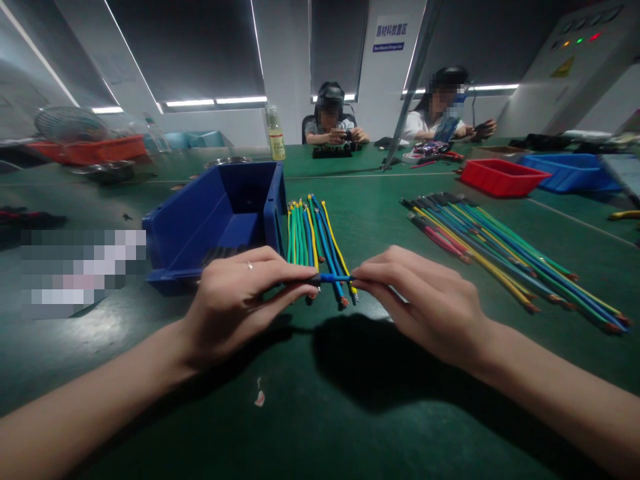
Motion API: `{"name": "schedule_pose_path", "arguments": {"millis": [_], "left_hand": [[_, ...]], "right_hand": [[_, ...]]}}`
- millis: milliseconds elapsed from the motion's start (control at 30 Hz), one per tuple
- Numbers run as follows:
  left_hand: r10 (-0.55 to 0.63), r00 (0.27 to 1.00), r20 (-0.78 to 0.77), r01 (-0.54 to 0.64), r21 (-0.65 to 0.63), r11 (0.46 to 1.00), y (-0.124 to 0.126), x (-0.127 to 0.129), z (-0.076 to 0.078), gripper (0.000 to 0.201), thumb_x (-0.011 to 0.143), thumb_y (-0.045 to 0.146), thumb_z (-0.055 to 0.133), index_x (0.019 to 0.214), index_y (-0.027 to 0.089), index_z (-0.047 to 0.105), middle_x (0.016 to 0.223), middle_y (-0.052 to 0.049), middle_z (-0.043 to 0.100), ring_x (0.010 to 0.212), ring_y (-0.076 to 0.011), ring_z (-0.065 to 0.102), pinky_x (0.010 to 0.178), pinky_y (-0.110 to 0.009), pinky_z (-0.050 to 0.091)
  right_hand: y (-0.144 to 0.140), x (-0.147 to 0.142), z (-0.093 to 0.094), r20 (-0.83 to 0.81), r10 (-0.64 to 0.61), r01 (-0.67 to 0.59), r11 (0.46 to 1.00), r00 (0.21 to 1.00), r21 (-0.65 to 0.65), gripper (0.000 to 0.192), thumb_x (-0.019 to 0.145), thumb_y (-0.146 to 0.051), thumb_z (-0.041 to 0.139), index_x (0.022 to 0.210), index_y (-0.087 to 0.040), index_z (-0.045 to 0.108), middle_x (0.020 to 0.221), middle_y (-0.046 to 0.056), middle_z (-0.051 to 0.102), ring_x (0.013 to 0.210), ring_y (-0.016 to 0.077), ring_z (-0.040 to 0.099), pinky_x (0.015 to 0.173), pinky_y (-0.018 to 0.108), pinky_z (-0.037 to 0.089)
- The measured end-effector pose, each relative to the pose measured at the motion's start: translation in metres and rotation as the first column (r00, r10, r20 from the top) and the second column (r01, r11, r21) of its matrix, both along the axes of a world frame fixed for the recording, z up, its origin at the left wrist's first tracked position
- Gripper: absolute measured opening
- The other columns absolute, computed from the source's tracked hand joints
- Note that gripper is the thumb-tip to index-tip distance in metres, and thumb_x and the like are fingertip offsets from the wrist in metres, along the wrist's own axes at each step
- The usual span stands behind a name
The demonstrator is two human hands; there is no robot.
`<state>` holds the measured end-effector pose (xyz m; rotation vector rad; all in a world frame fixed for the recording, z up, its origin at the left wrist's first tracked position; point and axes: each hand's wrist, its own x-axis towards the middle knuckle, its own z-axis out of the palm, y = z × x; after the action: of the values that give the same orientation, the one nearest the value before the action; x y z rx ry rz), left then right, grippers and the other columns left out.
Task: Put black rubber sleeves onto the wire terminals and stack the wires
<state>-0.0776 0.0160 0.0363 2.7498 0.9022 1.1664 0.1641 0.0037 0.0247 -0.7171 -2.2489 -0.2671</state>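
My hands meet over the table (320,413), left (245,297) and right (425,303), a wire (334,278) between them. Behind it lies a wire bunch (313,240); a bin (220,223) sits to its left, a longer bundle (500,250) to its right.

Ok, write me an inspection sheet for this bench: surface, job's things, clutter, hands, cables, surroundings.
Surface: green table, one long shared bench.
Job's things: blue wire held crosswise between both hands; short wire bundle behind it; long wire bundle to the right; blue bin to the left.
Clutter: small scrap near the front edge.
Hands: left hand and right hand each pinch one end of the blue wire.
Cables: nothing seen besides the wires.
Surroundings: two people seated at the far side; bottle; red tray; control cabinet at the right.
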Motion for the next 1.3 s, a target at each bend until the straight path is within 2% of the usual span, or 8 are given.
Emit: {"name": "schedule_pose_path", "arguments": {"millis": [267,533,667,800,900,1067,1167,1300], "left_hand": [[-0.045,0.999,-0.027,0.045,0.014,0.999,0.0015,-0.0009,0.0001,0.022,0.080,0.017,0.069,0.102,0.018,0.069,0.083,-0.003,0.070,0.071,-0.0083,0.064,0.065,-0.018,0.052],[0.017,0.996,-0.082,0.000,0.206,0.979,0.0009,-0.0008,-0.0007,0.025,0.081,0.019,0.067,0.106,0.022,0.067,0.081,-0.001,0.072,0.070,-0.0115,0.061,0.062,-0.023,0.053],[0.015,0.996,-0.087,0.008,0.261,0.965,-0.0023,-0.0007,0.0011,0.024,0.082,0.014,0.064,0.104,0.023,0.066,0.083,0.001,0.073,0.074,-0.0126,0.061,0.064,-0.025,0.051],[0.077,0.993,-0.088,-0.051,0.271,0.961,-0.0030,-0.0001,0.0017,0.022,0.080,0.021,0.068,0.103,0.021,0.066,0.083,-0.001,0.073,0.077,-0.0144,0.061,0.065,-0.028,0.048],[0.079,0.991,-0.105,-0.047,0.283,0.958,-0.0012,-0.0004,0.0004,0.024,0.080,0.024,0.068,0.104,0.021,0.065,0.083,-0.001,0.072,0.075,-0.0155,0.060,0.064,-0.030,0.045],[0.087,0.986,-0.145,-0.044,0.273,0.961,-0.0002,-0.0015,-0.0018,0.025,0.082,0.025,0.067,0.107,0.023,0.064,0.082,0.000,0.071,0.079,-0.0171,0.058,0.069,-0.031,0.042],[0.078,0.984,-0.162,-0.037,0.241,0.970,0.0004,-0.0022,-0.0018,0.028,0.083,0.025,0.065,0.110,0.019,0.062,0.089,-0.004,0.070,0.088,-0.0188,0.057,0.077,-0.032,0.042],[0.124,0.985,-0.124,-0.103,0.160,0.982,0.0040,-0.0033,-0.0008,0.035,0.086,0.029,0.060,0.117,0.012,0.057,0.101,-0.008,0.066,0.095,-0.0203,0.055,0.084,-0.033,0.042]], "right_hand": [[-0.0024,-0.0035,0.0002,-0.058,-0.019,0.014,0.997,0.998,-0.074,0.009,0.092,-0.013,0.050,0.095,-0.018,0.058,0.077,0.002,0.064,0.068,0.0110,0.059,0.062,0.023,0.046],[0.0021,-0.0055,-0.0032,-0.134,-0.032,-0.005,0.965,0.990,-0.262,0.014,0.090,-0.011,0.052,0.098,-0.020,0.060,0.086,0.000,0.070,0.074,0.0103,0.066,0.065,0.020,0.051],[0.0022,-0.0075,-0.0020,-0.185,-0.060,-0.004,0.944,0.981,-0.331,0.016,0.089,-0.008,0.052,0.093,-0.020,0.061,0.079,-0.003,0.071,0.066,0.0083,0.066,0.060,0.017,0.050],[0.0009,-0.0076,0.0012,-0.193,-0.034,-0.019,0.964,0.981,-0.266,0.012,0.087,-0.009,0.056,0.093,-0.019,0.062,0.081,-0.001,0.070,0.070,0.0092,0.066,0.063,0.018,0.050],[-0.0005,-0.0067,0.0029,-0.168,-0.016,-0.023,0.973,0.986,-0.228,0.009,0.088,-0.012,0.057,0.092,-0.018,0.062,0.080,0.001,0.068,0.073,0.0111,0.064,0.065,0.021,0.050],[-0.0008,-0.0061,0.0020,-0.165,0.004,-0.045,0.968,0.986,-0.248,0.010,0.087,-0.010,0.057,0.090,-0.018,0.062,0.080,0.001,0.067,0.073,0.0106,0.063,0.066,0.021,0.049],[0.0011,-0.0053,0.0008,-0.163,0.004,-0.044,0.968,0.987,-0.248,0.010,0.086,-0.010,0.058,0.090,-0.018,0.061,0.080,0.000,0.067,0.073,0.0103,0.063,0.065,0.021,0.049],[0.0051,-0.0020,0.0003,-0.183,-0.017,-0.017,0.983,0.983,-0.181,0.007,0.086,-0.011,0.059,0.088,-0.017,0.062,0.076,0.001,0.066,0.067,0.0097,0.059,0.060,0.021,0.047]]}}
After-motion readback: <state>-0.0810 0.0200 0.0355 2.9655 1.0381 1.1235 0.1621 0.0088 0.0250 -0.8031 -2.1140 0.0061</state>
